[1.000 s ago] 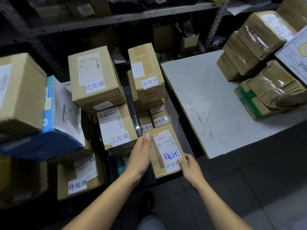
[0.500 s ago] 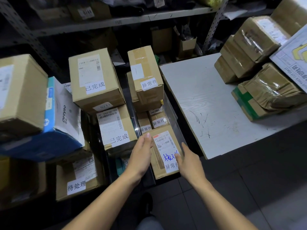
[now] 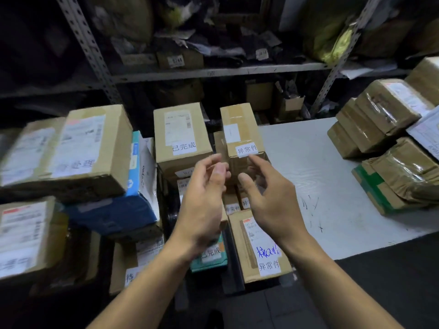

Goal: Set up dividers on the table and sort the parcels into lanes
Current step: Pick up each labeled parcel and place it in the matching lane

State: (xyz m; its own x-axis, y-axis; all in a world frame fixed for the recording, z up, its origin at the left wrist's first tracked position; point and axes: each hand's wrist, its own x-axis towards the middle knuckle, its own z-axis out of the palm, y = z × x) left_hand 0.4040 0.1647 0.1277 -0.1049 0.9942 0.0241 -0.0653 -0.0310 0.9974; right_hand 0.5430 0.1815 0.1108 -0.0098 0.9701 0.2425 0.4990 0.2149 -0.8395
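Dim stockroom, white bench right. Both grips, left hand & right hand, loosely spread, empty, prob. nearing tall taped brown carton; clasp both sides.

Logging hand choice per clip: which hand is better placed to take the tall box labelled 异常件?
Probably the right hand: its fingertips are nearly at the tall box under its label. The left hand hovers further left, empty.
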